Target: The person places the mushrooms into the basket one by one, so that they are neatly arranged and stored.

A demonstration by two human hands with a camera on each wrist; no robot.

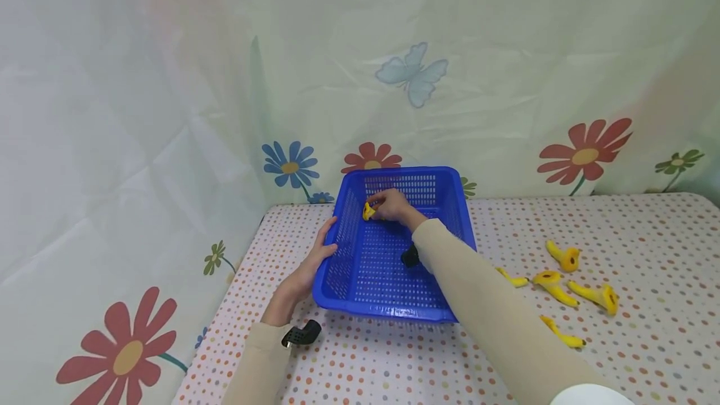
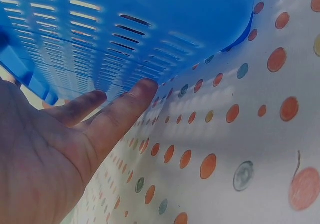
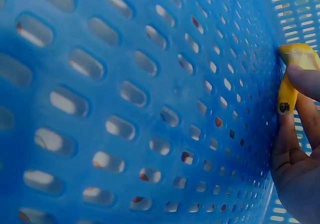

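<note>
Inside the blue basket [image 1: 388, 312], by its left wall [image 1: 345, 255], the right hand [image 1: 394, 206] pinched a yellow trumpet-shaped piece [image 1: 368, 211] — the left hand [image 1: 314, 261], fingers [image 2: 125, 114] extended, touched outside — while the right sleeve [image 1: 489, 299] hid some right rim [image 1: 466, 217], five similar pieces [image 1: 593, 293] lying beyond
</note>
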